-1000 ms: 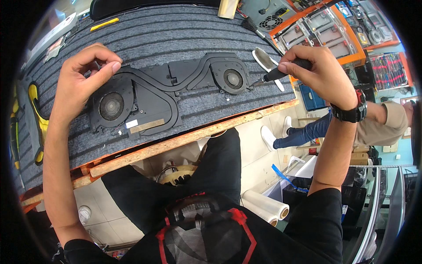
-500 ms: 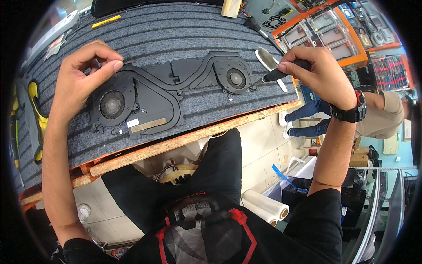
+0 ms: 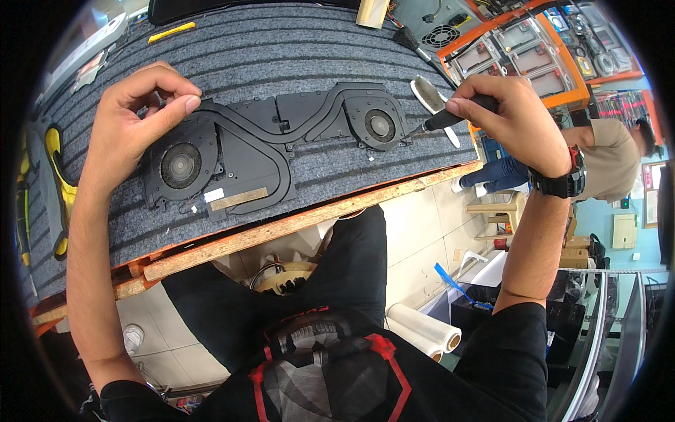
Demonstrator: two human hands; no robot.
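Note:
A dark laptop cooling module (image 3: pixel 260 171) lies on the grey ribbed mat (image 3: pixel 295 42), with a round fan (image 3: pixel 179 165) at its left and another fan (image 3: pixel 380 126) at its right. My left hand (image 3: pixel 140 119) is pinched closed at the module's upper-left corner; whatever is between the fingertips is too small or hidden to make out. My right hand (image 3: pixel 510 119) grips a black screwdriver (image 3: pixel 439 121), angled down so its tip meets the outer edge of the right fan housing.
A white brush-like item (image 3: pixel 427 95), yellow spudger (image 3: pixel 171 32) and yellow-black tool (image 3: pixel 62 190) lie around the module. The wooden bench edge (image 3: pixel 309 218) runs below it. Orange parts cases (image 3: pixel 573 74) stand upper right; a person (image 3: pixel 605 158) is behind my right arm.
The other person at the right has shifted, legs moving back toward the bench and out of part of the floor. My hands and the module have moved only very slightly right.

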